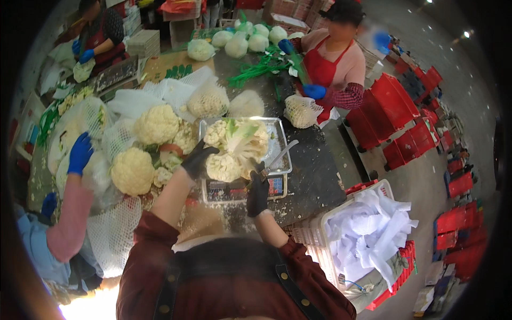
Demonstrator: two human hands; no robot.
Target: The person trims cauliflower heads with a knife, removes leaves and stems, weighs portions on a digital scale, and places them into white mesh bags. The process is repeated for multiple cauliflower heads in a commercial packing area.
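A cauliflower head (244,150), cut stem and a green leaf facing up, is over the metal tray (276,130) of a digital scale (277,185). My left hand (198,158), in a black glove, grips the head's left side. My black-gloved right hand (258,194) is closed around a knife at the head's lower right edge. The knife blade (283,154) points up and to the right, across the tray. Whether the head rests on the tray is hidden. To the left sit two bare cauliflower heads, one upper (158,124) and one lower (133,172).
Net-wrapped cauliflowers (208,100) stand behind the tray. A co-worker's blue-gloved hand (81,154) reaches in at left; another co-worker (334,60) stands across the table. A crate of white foam sleeves (366,228) is at my right. Red crates (380,112) stand beyond.
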